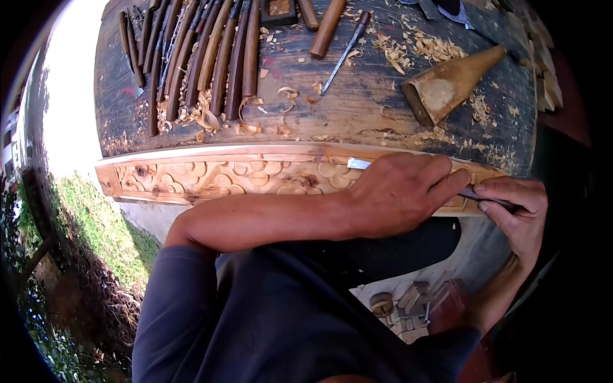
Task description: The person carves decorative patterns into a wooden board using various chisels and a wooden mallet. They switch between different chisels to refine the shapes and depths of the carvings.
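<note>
Left hand (403, 193) and right hand (520, 207) clamp one chisel (359, 164) over the board (236, 175), its left stretch already relief-carved, with some trimming apparently left, its extent hidden beneath them.

Free room over carved board (223, 177) at left; left hand (401, 195) across its right half

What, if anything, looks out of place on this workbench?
One slim-bladed tool lies apart from the row of tools at left, tip rather than handle facing the carved board. Curled shavings litter the workbench, untidy but unsurprising beside carving. Nothing looks clearly damaged.
</note>
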A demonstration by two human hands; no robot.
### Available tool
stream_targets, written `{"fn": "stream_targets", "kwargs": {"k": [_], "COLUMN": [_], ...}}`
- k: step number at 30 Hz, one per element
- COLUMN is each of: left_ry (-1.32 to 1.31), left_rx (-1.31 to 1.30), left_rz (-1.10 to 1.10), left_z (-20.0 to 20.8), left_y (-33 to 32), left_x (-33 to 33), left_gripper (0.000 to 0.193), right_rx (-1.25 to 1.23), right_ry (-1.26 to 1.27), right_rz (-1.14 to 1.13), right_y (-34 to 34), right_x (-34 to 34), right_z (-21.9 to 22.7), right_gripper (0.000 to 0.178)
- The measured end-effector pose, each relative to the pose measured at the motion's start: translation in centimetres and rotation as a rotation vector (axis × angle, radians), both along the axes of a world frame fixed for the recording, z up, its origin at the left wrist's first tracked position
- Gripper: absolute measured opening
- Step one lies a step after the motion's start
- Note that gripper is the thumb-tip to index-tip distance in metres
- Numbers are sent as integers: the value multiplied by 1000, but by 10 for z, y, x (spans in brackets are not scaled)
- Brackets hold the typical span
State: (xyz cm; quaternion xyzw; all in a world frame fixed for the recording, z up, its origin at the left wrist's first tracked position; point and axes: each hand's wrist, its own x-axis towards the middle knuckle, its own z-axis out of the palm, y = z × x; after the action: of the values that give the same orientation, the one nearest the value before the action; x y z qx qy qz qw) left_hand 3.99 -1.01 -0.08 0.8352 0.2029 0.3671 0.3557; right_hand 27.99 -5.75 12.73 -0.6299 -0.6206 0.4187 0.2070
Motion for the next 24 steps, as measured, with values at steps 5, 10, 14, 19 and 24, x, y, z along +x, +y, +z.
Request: {"fn": "stream_targets", "kwargs": {"k": [5, 10, 14, 19, 24], "left_ry": [-3, -36, -26, -69, -46], "left_rx": [-14, -6, -3, 0, -16], "left_rz": [13, -18, 12, 30, 41], "left_z": [1, 0, 1, 0, 2], "left_y": [0, 0, 1, 2, 2], "left_x": [0, -1, 0, 1, 1], "left_gripper": [50, 57, 60, 59, 56], "right_rx": [-15, 22, -2, 17, -4], "right_ry": [-5, 26, 8, 6, 17], "right_rz": [10, 82, 59, 85, 25], "right_y": [6, 10, 15, 15, 14], "right_x": [2, 7, 5, 4, 2], "right_z": [2, 2, 3, 5, 3], "right_gripper": [31, 30, 30, 29, 28]}}
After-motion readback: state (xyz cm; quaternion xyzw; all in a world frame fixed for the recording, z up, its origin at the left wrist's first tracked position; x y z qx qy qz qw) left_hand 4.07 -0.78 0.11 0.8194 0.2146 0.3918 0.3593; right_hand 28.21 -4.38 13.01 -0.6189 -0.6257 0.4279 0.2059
